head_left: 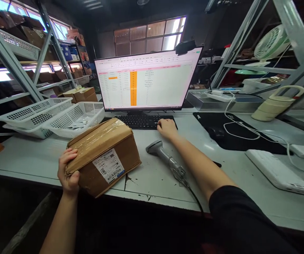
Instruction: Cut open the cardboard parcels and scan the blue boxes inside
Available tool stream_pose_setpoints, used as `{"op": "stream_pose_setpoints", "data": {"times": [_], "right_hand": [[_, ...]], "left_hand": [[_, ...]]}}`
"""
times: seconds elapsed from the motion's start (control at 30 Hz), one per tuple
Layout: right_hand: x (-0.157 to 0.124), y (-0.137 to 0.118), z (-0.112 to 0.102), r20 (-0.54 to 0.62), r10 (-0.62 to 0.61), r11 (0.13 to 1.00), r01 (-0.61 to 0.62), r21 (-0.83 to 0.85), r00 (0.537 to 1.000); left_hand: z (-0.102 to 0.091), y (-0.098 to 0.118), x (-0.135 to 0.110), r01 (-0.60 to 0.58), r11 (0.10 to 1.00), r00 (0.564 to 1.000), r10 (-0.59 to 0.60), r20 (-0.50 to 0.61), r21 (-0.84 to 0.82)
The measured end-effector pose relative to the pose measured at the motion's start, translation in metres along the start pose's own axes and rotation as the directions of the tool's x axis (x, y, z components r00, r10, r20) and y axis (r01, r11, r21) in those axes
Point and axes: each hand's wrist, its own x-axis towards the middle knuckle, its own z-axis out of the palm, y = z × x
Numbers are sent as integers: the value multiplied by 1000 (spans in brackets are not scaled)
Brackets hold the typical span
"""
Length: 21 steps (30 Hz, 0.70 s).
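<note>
My left hand (pixel 68 172) grips the near left corner of a taped cardboard box (pixel 102 151) with a white shipping label facing me; the box rests tilted on the front edge of the grey table (pixel 35 158). My right hand (pixel 167 127) lies on the right end of a black keyboard (pixel 141 121), fingers curled down onto the keys. A grey barcode scanner (pixel 165 157) lies on the table between my arms, its cable running off the front edge. A monitor (pixel 144 79) behind the keyboard shows a spreadsheet with an orange column.
White perforated baskets (pixel 61 118) sit at the left, more cardboard boxes (pixel 81 94) behind them. A black mat (pixel 233 132) with white cables, a white flat device (pixel 279 172), a tape roll stack (pixel 276 104) and a fan (pixel 269 44) are at the right. Metal shelving stands on both sides.
</note>
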Motion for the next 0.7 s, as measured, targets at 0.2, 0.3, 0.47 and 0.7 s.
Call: {"op": "stream_pose_setpoints", "data": {"times": [0.2,0.3,0.47,0.7], "right_hand": [[-16,13,-21,-22,-125,989,126,77,992],[-48,29,-23,17,-224,953,216,211,974],[-92,14,-85,-69,-68,906,90,413,995],[-169,-87,-114,-165,-185,699,248,671,969]], "left_hand": [[-8,-19,12,-100,983,973,129,192,-154],[-14,-20,11,-126,977,947,171,273,-174],[-1,-9,33,-213,957,927,261,268,-195],[17,-18,31,-69,956,992,96,82,-285]]}}
